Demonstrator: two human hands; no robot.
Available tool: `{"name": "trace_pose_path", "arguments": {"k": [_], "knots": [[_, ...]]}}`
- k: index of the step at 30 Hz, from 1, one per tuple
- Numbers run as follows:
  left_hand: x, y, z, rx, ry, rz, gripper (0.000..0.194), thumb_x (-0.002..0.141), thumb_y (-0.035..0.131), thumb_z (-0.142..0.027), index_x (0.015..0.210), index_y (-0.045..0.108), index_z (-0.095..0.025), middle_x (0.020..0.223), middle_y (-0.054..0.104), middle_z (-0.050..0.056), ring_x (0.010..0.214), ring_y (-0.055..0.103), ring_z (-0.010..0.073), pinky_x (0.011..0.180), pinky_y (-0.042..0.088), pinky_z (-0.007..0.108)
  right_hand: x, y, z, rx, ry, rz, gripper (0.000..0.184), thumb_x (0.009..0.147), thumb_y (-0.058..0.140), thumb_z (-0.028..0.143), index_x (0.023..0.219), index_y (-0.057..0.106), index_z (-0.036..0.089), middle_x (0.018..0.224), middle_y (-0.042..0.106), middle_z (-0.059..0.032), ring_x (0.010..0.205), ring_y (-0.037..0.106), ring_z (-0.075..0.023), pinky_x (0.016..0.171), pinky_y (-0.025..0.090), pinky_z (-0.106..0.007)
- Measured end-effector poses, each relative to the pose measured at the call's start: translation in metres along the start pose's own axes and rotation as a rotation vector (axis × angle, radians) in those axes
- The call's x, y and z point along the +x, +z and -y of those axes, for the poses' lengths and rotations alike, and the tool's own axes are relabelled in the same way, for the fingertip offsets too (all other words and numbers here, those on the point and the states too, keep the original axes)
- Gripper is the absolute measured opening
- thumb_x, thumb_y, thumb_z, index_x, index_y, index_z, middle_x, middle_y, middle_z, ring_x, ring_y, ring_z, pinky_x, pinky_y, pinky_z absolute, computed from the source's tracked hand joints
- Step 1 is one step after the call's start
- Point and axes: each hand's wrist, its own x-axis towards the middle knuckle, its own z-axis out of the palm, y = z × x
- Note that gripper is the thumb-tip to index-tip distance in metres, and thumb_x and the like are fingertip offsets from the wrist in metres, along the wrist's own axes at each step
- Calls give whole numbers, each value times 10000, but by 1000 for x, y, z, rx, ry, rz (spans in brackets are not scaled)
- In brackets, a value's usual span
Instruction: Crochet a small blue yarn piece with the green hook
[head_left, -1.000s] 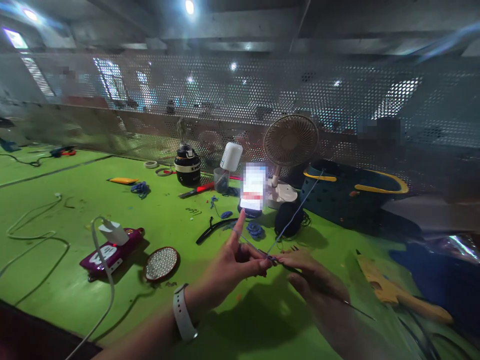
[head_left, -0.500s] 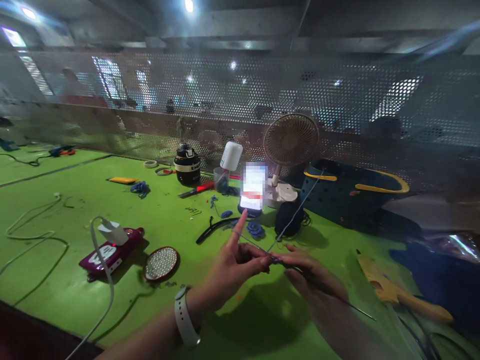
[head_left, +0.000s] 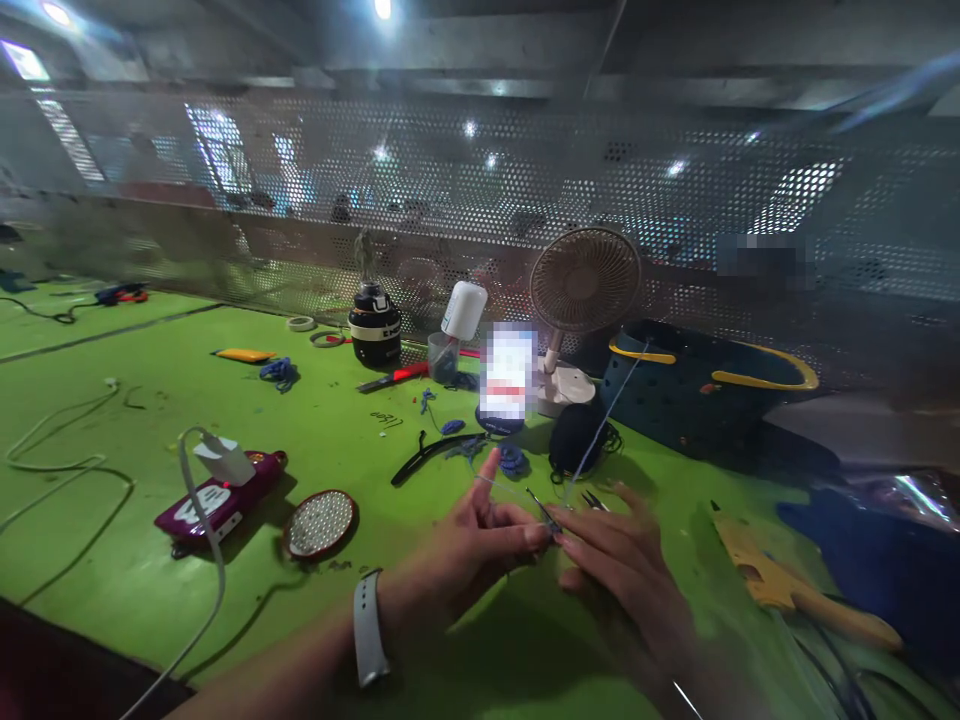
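My left hand (head_left: pixel 480 545), with a white watch band at the wrist, pinches a small blue crochet piece (head_left: pixel 555 524) between thumb and fingers. Its index finger points up with blue yarn (head_left: pixel 606 425) running over it; the strand rises to the basket at the back. In my right hand (head_left: pixel 626 565) is a thin metal crochet hook (head_left: pixel 536 500), its tip showing above the piece and its far end below the wrist. Fingers hide most of the piece. Just beyond them lie a dark ball of yarn (head_left: pixel 576 440) and a small blue crocheted coil (head_left: pixel 513 460).
Behind stand a lit phone (head_left: pixel 507 375), a fan (head_left: pixel 585 280), a black bottle (head_left: pixel 375 330) and a dark basket (head_left: pixel 675 400) with yellow handles. To the left are a purple power strip (head_left: pixel 225 500) and a round studded disc (head_left: pixel 321 524). A yellow-handled tool (head_left: pixel 810 590) lies right.
My right hand has turned and lifted its fingers, and the hook now tilts more steeply, its tip showing above the crochet piece. The left hand has shifted slightly lower and right.
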Motion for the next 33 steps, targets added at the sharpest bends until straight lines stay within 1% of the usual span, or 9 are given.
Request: {"name": "trace_pose_path", "arguments": {"k": [3, 5, 7, 11, 16, 21, 27, 30, 33], "knots": [[3, -8, -2, -88, -99, 102, 1306, 702, 819, -41, 1514, -198, -154, 717, 726, 2, 649, 639, 115, 701, 471, 261, 3, -7, -9, 32, -91, 27, 517, 902, 660, 248, 1392, 504, 302, 1210, 732, -63, 1034, 711, -248, 1177, 274, -543], [4, -11, -6, -86, -130, 144, 1320, 702, 817, -35, 1501, -227, -148, 712, 730, 4, 630, 639, 120, 682, 472, 262, 8, -13, -10, 99, -64, 23, 477, 902, 665, 270, 1359, 539, 328, 1183, 744, -50, 992, 725, -241, 1151, 325, -544], [5, -12, -11, -71, -147, 149, 1336, 688, 827, -37, 1497, -231, -146, 704, 730, 1, 611, 635, 119, 665, 468, 258, 15, -17, -9, 181, 3, -9, 392, 911, 654, 299, 1294, 597, 359, 1121, 765, -29, 936, 736, -234, 1107, 388, -545], [4, -11, -19, -48, -147, 128, 1319, 664, 840, -36, 1514, -165, -127, 674, 719, -5, 584, 620, 114, 660, 456, 260, 25, -22, -6, 312, 79, -72, 259, 909, 650, 355, 1164, 686, 376, 991, 792, -2, 855, 743, -220, 1038, 466, -515], [6, -13, -21, -44, -152, 153, 1244, 659, 844, -42, 1533, -38, -114, 681, 719, 6, 584, 613, 115, 663, 452, 272, 27, -22, -9, 396, 120, -103, 214, 888, 683, 325, 1093, 717, 376, 944, 795, 12, 812, 738, -214, 1031, 461, -537], [9, -17, -20, -33, -151, 188, 1140, 671, 837, -51, 1532, 93, -108, 690, 723, 18, 603, 618, 121, 648, 445, 267, 24, -23, -9, 419, 184, -144, 159, 874, 694, 330, 1022, 750, 343, 820, 790, 8, 758, 729, -223, 979, 504, -556], [9, -18, -21, -36, -179, 194, 1043, 670, 836, -48, 1509, 219, -100, 708, 720, 22, 608, 620, 118, 644, 441, 263, 19, -22, -10, 519, 335, -138, 129, 854, 715, 292, 959, 771, 342, 848, 797, 8, 825, 733, -238, 1019, 486, -562], [8, -17, -23, -38, -183, 179, 1002, 668, 838, -51, 1491, 268, -90, 698, 716, 16, 603, 623, 115, 646, 443, 262, 19, -16, -11, 611, 448, -207, 78, 846, 724, 297, 872, 786, 337, 790, 792, 15, 750, 733, -214, 992, 524, -506], [7, -14, -25, -9, -184, 166, 980, 657, 849, -63, 1475, 309, -77, 695, 721, 20, 602, 633, 114, 645, 446, 259, 19, -10, -12, 744, 629, -265, 53, 817, 754, 327, 781, 788, 308, 734, 786, 6, 731, 743, -201, 871, 602, -407]]}}
